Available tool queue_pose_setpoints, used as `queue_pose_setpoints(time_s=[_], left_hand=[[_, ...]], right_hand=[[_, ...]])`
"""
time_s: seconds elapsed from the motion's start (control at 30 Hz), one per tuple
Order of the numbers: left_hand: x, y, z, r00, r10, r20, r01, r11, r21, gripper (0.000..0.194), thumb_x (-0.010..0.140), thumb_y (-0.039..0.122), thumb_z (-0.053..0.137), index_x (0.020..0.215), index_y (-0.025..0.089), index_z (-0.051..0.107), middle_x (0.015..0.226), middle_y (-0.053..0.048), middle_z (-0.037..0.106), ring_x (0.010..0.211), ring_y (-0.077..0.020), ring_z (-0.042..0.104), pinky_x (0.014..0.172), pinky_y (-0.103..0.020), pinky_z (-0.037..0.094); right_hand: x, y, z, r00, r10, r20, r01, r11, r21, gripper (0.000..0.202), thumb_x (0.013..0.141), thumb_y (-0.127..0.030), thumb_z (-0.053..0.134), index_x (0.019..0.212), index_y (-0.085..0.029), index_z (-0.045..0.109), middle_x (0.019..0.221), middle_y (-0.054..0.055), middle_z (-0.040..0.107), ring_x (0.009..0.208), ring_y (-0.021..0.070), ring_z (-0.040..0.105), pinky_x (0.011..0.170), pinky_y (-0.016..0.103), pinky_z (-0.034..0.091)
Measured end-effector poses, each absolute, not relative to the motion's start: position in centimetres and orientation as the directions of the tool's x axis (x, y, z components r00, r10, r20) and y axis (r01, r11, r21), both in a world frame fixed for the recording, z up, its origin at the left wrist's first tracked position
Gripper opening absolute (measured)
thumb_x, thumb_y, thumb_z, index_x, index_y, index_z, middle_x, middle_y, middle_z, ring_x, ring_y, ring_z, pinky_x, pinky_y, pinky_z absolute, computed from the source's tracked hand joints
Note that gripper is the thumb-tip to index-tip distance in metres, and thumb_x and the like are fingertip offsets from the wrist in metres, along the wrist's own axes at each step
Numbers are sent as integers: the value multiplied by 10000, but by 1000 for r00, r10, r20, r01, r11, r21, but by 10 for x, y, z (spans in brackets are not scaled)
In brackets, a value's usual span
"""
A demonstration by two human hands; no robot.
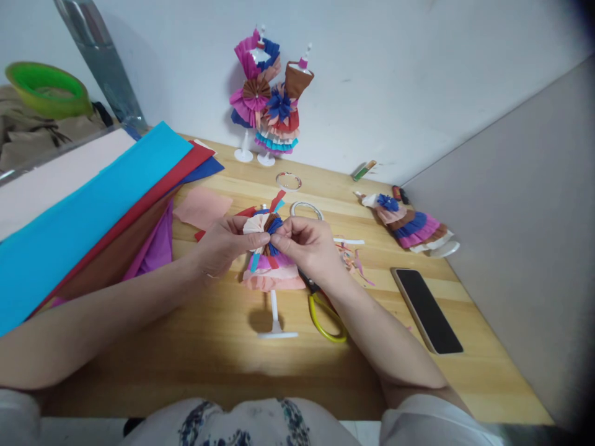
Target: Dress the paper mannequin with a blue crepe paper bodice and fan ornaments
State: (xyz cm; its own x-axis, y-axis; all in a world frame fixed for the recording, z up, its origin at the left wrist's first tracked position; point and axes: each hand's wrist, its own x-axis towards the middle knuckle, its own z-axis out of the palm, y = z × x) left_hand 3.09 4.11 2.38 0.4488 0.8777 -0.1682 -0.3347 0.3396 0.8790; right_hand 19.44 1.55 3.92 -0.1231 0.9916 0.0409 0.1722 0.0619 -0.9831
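Between my hands is a pleated paper rosette (256,224) in cream, brown and blue. My left hand (231,241) pinches its left side, thumb across the front. With thumb and forefinger my right hand (307,243) grips its blue right side. Behind and below it lies a small mannequin in a tiered paper dress (274,279), purple, pale pink and peach, its white stand pointing toward me. Red and turquoise paper strips stick out around the rosette. Yellow-handled scissors (328,319) lie under my right wrist, blades partly hidden.
Coloured crepe paper sheets (106,179) spread over the left side. Two dressed mannequins (255,99) stand against the wall; another dressed mannequin (413,226) lies at right. A tape roll (307,209), paper scraps (351,260), a phone (427,310) and a glue-like tube (364,170) are on the table.
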Motion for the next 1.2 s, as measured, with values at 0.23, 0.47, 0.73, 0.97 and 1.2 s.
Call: queue_pose_setpoints(time_s=[0.23, 0.47, 0.73, 0.97, 1.2], left_hand=[[30, 42, 29, 510, 836, -204, -400, 440, 804, 180, 603, 252, 873, 707, 159, 759, 729, -44, 746, 675, -173, 665, 717, -307, 533], [29, 42, 30, 552, 808, -205, -422, 483, 767, 255, 634, 271, 865, 857, 175, 787, 872, -70, 770, 811, -216, 696, 780, -318, 547], [29, 41, 30, 560, 813, -159, -405, 435, 804, 209, 632, 314, 863, 760, 170, 781, 785, -69, 756, 780, -223, 695, 739, -314, 521], [32, 42, 24, 506, 852, -133, -410, 373, 832, 238, 578, 294, 894, 744, 159, 789, 738, -39, 754, 718, -167, 673, 773, -295, 527], [30, 42, 20, 451, 879, -155, -356, 336, 872, 170, 563, 229, 885, 647, 142, 766, 651, -32, 725, 656, -159, 651, 702, -280, 514]], right_hand=[[209, 14, 53, -207, 969, 138, 254, 189, -948, 230, 751, -380, 707, 689, -179, 615, 575, -34, 526, 519, 92, 430, 497, 243, 327], [217, 7, 61, -373, 846, 382, 491, 529, -692, 181, 764, -250, 755, 874, -200, 619, 741, -15, 587, 641, 123, 512, 598, 270, 405], [213, 8, 60, -426, 818, 386, 498, 568, -655, 71, 820, -214, 687, 853, -198, 625, 736, -10, 593, 656, 130, 533, 614, 270, 419], [212, 9, 56, -384, 841, 382, 463, 533, -708, 50, 855, -219, 635, 862, -186, 672, 673, -12, 575, 607, 124, 516, 583, 267, 408], [211, 9, 56, -391, 854, 344, 459, 505, -731, 150, 869, -163, 555, 885, -176, 704, 721, 10, 648, 630, 123, 541, 599, 263, 410]])
